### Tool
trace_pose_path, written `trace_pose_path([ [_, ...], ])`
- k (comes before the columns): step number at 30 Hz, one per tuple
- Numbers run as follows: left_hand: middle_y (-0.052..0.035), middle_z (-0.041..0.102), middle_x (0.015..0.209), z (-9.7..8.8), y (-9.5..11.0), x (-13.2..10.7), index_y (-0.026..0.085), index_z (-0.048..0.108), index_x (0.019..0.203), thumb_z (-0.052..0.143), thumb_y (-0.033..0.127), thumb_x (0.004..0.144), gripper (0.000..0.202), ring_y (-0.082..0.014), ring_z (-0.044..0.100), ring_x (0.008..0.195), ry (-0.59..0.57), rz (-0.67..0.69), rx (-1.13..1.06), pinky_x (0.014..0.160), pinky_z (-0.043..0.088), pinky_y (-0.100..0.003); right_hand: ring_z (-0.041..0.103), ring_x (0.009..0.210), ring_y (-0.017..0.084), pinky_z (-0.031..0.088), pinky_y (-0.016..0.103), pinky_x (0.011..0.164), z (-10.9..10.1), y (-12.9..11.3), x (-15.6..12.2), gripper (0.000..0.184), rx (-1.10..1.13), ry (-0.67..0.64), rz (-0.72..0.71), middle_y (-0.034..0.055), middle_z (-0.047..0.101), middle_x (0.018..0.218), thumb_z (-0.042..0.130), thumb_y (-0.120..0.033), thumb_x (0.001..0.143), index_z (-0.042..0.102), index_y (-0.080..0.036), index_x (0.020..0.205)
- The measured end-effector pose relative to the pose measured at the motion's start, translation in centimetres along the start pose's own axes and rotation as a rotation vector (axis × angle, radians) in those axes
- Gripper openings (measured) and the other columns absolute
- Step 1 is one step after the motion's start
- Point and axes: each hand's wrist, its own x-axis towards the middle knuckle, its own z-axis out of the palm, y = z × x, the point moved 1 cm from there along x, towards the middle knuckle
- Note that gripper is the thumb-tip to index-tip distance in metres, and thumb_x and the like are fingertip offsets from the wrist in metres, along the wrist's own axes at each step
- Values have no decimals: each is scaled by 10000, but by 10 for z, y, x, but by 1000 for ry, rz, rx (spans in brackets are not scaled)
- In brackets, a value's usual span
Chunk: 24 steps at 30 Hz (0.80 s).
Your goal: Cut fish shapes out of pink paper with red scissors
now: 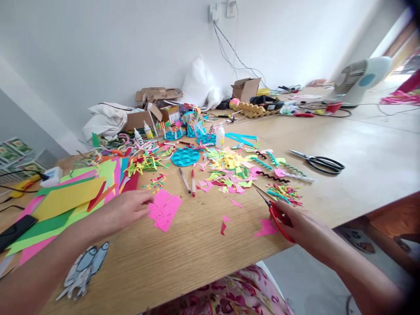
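My left hand reaches across the wooden table, its fingertips pinched on the left edge of a pink paper cutout that lies flat. My right hand sits at the table's front right edge with its fingers through the red handles of a pair of scissors; the blades point up and to the left. A small pink scrap lies just left of that hand. Two red-pink snippets rest between the hands.
Stacked coloured paper sheets lie left. A heap of paper scraps, two pens, black scissors, glue bottles, blue cutouts, boxes and a fan fill the far side. Grey fish cutouts lie near me.
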Motion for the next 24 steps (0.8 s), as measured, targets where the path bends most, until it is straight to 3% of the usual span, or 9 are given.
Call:
trace_pose_path([
  [2, -46, 618, 903, 15, 33, 13, 200, 584, 844, 419, 256, 813, 177, -214, 547, 857, -89, 150, 10, 744, 377, -294, 543, 532, 186, 353, 264, 482, 1, 0, -6, 85, -37, -9, 11, 22, 602, 612, 470, -297, 808, 515, -226, 798],
  [5, -62, 611, 989, 34, 75, 28, 207, 585, 938, 444, 218, 815, 188, -219, 548, 932, -127, 329, -1, 806, 379, -308, 575, 601, 192, 385, 268, 528, 5, -4, -12, 104, -37, 0, -9, 37, 632, 696, 444, -290, 834, 519, -222, 859],
  [9, -78, 570, 1096, 57, 111, 47, 223, 541, 1092, 510, 227, 804, 289, -236, 541, 998, -205, 487, -34, 827, 402, -322, 587, 685, 202, 404, 275, 584, 11, -13, -13, 109, -29, -10, -45, 56, 650, 789, 450, -265, 840, 523, -213, 902],
  [14, -81, 563, 1042, 82, 121, 74, 206, 561, 1000, 601, 270, 739, 272, -244, 559, 924, -165, 541, -26, 732, 431, -315, 565, 610, 184, 370, 257, 538, 10, -17, -11, 78, -28, -40, -90, 29, 635, 697, 459, -242, 832, 517, -218, 785],
  [17, -61, 562, 980, 91, 123, 83, 202, 560, 943, 541, 239, 773, 175, -204, 563, 846, -158, 539, 60, 673, 434, -285, 546, 557, 167, 353, 243, 504, 9, -17, -5, 145, 0, -56, -101, 17, 620, 643, 437, -257, 847, 485, -219, 716],
  [24, -24, 602, 900, 99, 130, 95, 194, 549, 841, 423, 208, 857, 128, -151, 569, 769, -131, 530, 120, 629, 425, -238, 505, 516, 142, 315, 219, 476, 7, -26, 32, 87, 26, 86, -199, 9, 587, 615, 431, -180, 796, 479, -202, 727],
])
